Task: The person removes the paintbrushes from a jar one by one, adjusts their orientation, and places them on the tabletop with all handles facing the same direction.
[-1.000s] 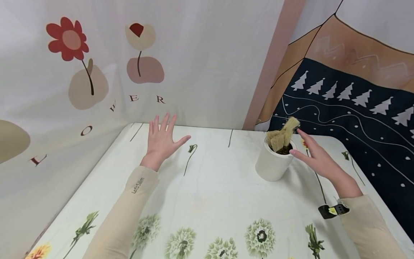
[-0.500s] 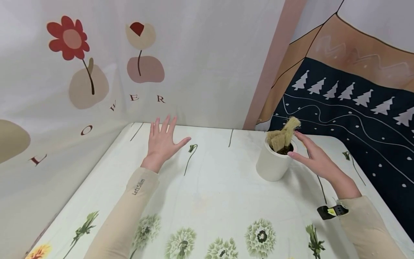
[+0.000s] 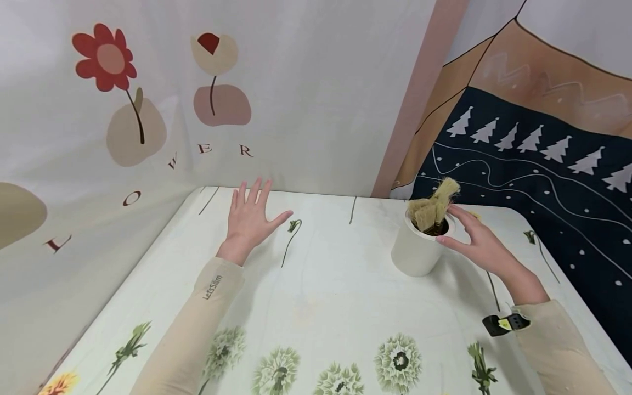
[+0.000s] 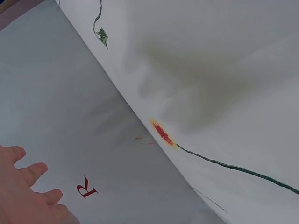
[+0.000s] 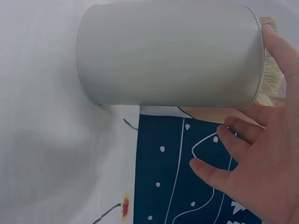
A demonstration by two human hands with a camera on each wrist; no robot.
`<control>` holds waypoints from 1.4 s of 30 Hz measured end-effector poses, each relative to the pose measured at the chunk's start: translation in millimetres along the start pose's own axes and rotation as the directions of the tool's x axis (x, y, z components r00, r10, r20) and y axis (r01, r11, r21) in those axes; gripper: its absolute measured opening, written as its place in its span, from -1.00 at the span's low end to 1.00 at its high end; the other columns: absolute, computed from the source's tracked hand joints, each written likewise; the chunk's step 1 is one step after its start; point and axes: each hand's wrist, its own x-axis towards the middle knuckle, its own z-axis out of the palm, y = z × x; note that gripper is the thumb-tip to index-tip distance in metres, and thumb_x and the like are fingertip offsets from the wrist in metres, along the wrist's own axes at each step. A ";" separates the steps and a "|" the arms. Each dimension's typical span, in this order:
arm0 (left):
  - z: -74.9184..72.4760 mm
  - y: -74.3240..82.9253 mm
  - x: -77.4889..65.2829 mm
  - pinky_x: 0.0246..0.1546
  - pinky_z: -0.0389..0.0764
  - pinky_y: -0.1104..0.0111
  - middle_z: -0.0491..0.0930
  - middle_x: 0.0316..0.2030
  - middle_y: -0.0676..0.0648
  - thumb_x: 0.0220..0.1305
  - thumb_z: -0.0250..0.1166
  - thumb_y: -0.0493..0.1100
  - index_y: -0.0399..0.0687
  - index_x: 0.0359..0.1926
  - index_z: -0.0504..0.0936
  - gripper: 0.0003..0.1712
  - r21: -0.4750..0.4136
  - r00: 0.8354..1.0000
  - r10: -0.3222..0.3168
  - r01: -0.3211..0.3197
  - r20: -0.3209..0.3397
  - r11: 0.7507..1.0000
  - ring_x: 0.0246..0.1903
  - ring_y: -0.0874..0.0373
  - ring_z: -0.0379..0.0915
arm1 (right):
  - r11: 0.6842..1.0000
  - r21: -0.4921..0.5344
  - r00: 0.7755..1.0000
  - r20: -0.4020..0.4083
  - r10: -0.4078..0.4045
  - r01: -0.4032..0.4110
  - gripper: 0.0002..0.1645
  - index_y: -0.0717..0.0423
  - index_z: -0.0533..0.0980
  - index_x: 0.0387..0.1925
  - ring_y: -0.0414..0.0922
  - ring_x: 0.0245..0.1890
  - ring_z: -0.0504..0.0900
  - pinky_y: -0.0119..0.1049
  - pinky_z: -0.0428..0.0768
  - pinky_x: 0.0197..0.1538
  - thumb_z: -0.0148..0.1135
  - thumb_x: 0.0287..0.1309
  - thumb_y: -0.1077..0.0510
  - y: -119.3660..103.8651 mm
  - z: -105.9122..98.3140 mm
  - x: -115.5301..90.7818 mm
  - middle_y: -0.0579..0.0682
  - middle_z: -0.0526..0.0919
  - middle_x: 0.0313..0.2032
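On the right side of the table stands a white cylindrical cup (image 3: 415, 255), upright. Bristle brushes (image 3: 446, 192) poke out of its top, pale bristles up; their lower parts are hidden inside. My right hand (image 3: 481, 244) is at the cup's right side, thumb and index finger spread, with the fingertips right at the rim. In the right wrist view the thumb overlaps the rim of the cup (image 5: 168, 56) beside the bristles (image 5: 271, 60), while the other fingers are loosely bent. My left hand (image 3: 247, 222) holds nothing, fingers spread over the table's back left.
A white cloth with printed flowers (image 3: 397, 359) covers the table (image 3: 316, 307). Behind it hangs a pale curtain (image 3: 316, 109) with flower prints and letters, and a dark blue tree-patterned cloth (image 3: 533, 181) on the right. A black device (image 3: 506, 325) is strapped to the right wrist.
My right hand has moved slightly left, its fingers coming closer to the cup's rim. The left hand has shifted down a little, still spread. Cup and brushes stay in place on the table.
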 end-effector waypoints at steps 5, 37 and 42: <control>0.2 3.9 -0.9 0.58 -0.27 -0.07 -0.13 0.60 -0.12 0.24 0.00 0.57 0.11 0.60 -0.15 0.14 -0.006 1.000 0.004 -0.004 0.002 1.000 0.58 -0.24 -0.38 | 1.000 -0.001 1.000 0.002 0.004 -0.004 0.06 0.25 -0.10 0.55 0.40 0.49 -0.01 0.44 0.18 0.37 0.22 0.34 -0.14 0.4 0.1 -1.0 0.36 -0.07 0.54; 13.3 28.8 -11.4 0.58 -0.14 -0.06 0.00 0.57 -0.12 0.27 0.04 0.50 0.06 0.60 -0.11 0.10 -0.062 0.999 0.042 -0.041 0.017 0.997 0.56 -0.20 -0.15 | 0.930 0.367 0.999 -0.021 0.027 -0.018 0.01 0.15 -0.24 0.58 0.35 0.54 -0.07 0.24 0.17 0.37 0.16 0.41 0.05 12.5 21.2 0.6 0.24 -0.20 0.58; 15.0 34.3 -12.5 0.57 -0.08 -0.05 0.03 0.56 -0.12 0.29 0.03 0.48 0.04 0.60 -0.10 0.09 -0.074 0.998 0.059 -0.058 0.016 0.996 0.54 -0.19 -0.09 | 0.920 0.392 0.999 -0.021 0.034 -0.023 0.01 0.13 -0.26 0.58 0.35 0.54 -0.12 0.32 0.16 0.39 0.15 0.42 0.07 12.6 22.6 0.6 0.23 -0.23 0.59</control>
